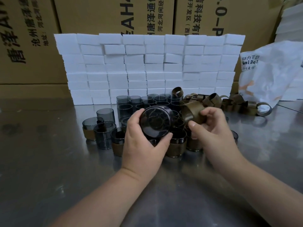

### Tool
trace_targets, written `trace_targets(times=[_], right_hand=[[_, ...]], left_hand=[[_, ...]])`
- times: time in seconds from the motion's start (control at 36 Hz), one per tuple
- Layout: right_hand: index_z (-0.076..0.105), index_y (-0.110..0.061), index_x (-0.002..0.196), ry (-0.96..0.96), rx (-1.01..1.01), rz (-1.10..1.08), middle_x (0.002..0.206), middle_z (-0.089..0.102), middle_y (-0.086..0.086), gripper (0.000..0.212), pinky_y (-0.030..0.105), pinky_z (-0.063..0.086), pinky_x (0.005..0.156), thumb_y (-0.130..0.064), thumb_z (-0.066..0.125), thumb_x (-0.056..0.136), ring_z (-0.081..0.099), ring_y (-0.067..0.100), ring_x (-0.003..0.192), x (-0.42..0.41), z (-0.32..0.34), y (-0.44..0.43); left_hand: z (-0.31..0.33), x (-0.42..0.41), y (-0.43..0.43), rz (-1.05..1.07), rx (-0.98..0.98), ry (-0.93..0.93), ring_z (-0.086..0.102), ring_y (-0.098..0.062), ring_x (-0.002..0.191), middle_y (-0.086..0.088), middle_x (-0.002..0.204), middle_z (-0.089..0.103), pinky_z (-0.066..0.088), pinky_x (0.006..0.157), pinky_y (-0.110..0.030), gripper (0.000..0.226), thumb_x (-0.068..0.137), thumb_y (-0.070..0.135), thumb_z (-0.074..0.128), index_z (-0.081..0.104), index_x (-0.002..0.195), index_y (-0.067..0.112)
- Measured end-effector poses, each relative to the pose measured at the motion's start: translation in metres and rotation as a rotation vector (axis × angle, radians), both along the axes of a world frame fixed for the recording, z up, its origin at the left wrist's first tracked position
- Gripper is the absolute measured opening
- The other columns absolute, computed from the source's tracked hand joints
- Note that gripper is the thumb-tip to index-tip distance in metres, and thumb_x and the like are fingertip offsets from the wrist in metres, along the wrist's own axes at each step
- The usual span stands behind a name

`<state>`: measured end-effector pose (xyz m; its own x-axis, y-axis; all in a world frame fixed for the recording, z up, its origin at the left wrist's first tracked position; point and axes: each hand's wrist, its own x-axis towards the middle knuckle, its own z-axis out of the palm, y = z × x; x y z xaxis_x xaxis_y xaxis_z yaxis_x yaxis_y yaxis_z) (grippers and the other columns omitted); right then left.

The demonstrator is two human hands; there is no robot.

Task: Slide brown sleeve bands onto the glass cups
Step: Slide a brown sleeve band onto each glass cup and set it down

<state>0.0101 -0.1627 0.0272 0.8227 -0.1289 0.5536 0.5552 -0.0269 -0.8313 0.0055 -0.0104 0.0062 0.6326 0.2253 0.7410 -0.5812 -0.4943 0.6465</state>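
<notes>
Both forearms reach over the steel table [49, 169]. Left hand [144, 149] has its fingers curled round a dark glass cup [155, 122], base toward the camera. Just beside it, right hand [213, 128] pinches a brown sleeve band [192, 113] between thumb and fingertips.

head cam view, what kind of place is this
Probably a warehouse packing bench: cardboard cartons behind, a wall of white foam blocks, and batches of glass cups and brown sleeve bands on a steel table.
</notes>
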Motion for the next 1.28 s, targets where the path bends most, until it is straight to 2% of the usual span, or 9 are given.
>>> trace_targets(times=[0.25, 0.44, 0.58, 0.69, 0.81, 0.89, 0.97, 1.14, 1.28], right_hand=[[0.056, -0.038, 0.092, -0.084, -0.158, 0.029, 0.068, 0.06, -0.022, 0.027, 0.01, 0.041, 0.051, -0.014, 0.045, 0.095, 0.051, -0.005, 0.055, -0.016, -0.005, 0.001], [0.042, -0.061, 0.111, -0.135, -0.409, 0.023, 0.116, 0.046, -0.043, 0.042, 0.008, 0.041, 0.091, -0.027, 0.038, 0.086, 0.045, -0.019, 0.111, -0.021, -0.007, 0.007], [0.037, -0.06, 0.11, -0.091, -0.406, 0.022, 0.096, 0.056, -0.028, 0.062, 0.003, 0.041, 0.079, -0.002, 0.043, 0.092, 0.054, -0.012, 0.092, -0.019, -0.008, 0.004], [0.038, -0.037, 0.09, -0.072, -0.313, -0.071, 0.078, 0.058, -0.014, 0.043, 0.01, 0.044, 0.061, 0.004, 0.049, 0.083, 0.054, -0.01, 0.071, -0.015, -0.003, -0.001], [0.05, -0.042, 0.074, -0.099, -0.358, -0.119, 0.075, 0.058, 0.003, 0.046, 0.036, 0.048, 0.065, 0.004, 0.056, 0.076, 0.055, 0.021, 0.07, -0.014, 0.0, -0.003], [0.06, -0.042, 0.069, -0.262, -0.391, -0.171, 0.087, 0.062, -0.02, 0.028, 0.017, 0.047, 0.07, -0.014, 0.056, 0.07, 0.058, 0.008, 0.078, -0.017, 0.001, -0.001], [0.065, -0.037, 0.099, -0.336, -0.422, -0.154, 0.098, 0.059, -0.036, 0.024, 0.012, 0.042, 0.087, -0.024, 0.055, 0.081, 0.056, -0.003, 0.098, -0.018, 0.001, 0.0], [0.066, -0.035, 0.1, -0.281, -0.339, 0.026, 0.101, 0.055, -0.014, 0.044, 0.014, 0.042, 0.085, -0.002, 0.046, 0.079, 0.054, 0.0, 0.101, -0.021, -0.002, 0.004], [0.064, -0.034, 0.093, -0.261, -0.233, 0.022, 0.093, 0.059, -0.023, 0.058, 0.009, 0.042, 0.079, 0.015, 0.041, 0.074, 0.055, -0.004, 0.088, -0.021, -0.003, 0.004]], left_hand=[[0.001, 0.002, -0.001, 0.1, 0.059, 0.008, 0.047, -0.019, 0.118, -0.004, 0.125, 0.049, 0.039, 0.103, -0.037, 0.075, 0.066, 0.033, 0.074, 0.041, 0.129, 0.011], [-0.002, 0.004, 0.0, 0.121, 0.188, -0.085, 0.028, 0.001, 0.118, 0.004, 0.124, 0.035, 0.023, 0.104, -0.019, 0.077, 0.068, 0.018, 0.078, 0.039, 0.133, 0.005], [-0.003, 0.005, 0.0, 0.123, 0.237, -0.128, 0.027, 0.002, 0.117, 0.002, 0.124, 0.033, 0.018, 0.105, -0.01, 0.078, 0.066, 0.012, 0.079, 0.037, 0.132, 0.007], [-0.001, 0.003, -0.001, 0.1, 0.211, -0.085, 0.032, 0.001, 0.116, 0.007, 0.125, 0.031, 0.017, 0.1, -0.001, 0.076, 0.069, 0.022, 0.076, 0.037, 0.133, 0.012], [0.0, 0.001, -0.001, 0.107, 0.234, -0.059, 0.043, -0.014, 0.119, 0.003, 0.127, 0.037, 0.028, 0.1, -0.016, 0.078, 0.066, 0.013, 0.079, 0.04, 0.134, 0.012], [0.0, 0.0, -0.001, 0.114, 0.254, -0.059, 0.04, -0.012, 0.119, -0.008, 0.133, 0.041, 0.031, 0.101, -0.027, 0.079, 0.067, 0.014, 0.08, 0.038, 0.133, 0.018], [0.001, 0.0, -0.001, 0.094, 0.267, -0.064, 0.042, -0.02, 0.121, -0.01, 0.133, 0.041, 0.029, 0.102, -0.031, 0.079, 0.067, 0.014, 0.08, 0.036, 0.133, 0.021], [0.002, 0.002, -0.001, 0.073, 0.302, -0.106, 0.04, -0.016, 0.121, -0.01, 0.131, 0.042, 0.026, 0.104, -0.028, 0.078, 0.067, 0.014, 0.078, 0.035, 0.131, 0.024], [0.002, 0.001, -0.001, 0.053, 0.326, -0.117, 0.037, -0.013, 0.121, -0.013, 0.131, 0.043, 0.024, 0.107, -0.025, 0.075, 0.065, 0.011, 0.078, 0.044, 0.132, 0.011]])
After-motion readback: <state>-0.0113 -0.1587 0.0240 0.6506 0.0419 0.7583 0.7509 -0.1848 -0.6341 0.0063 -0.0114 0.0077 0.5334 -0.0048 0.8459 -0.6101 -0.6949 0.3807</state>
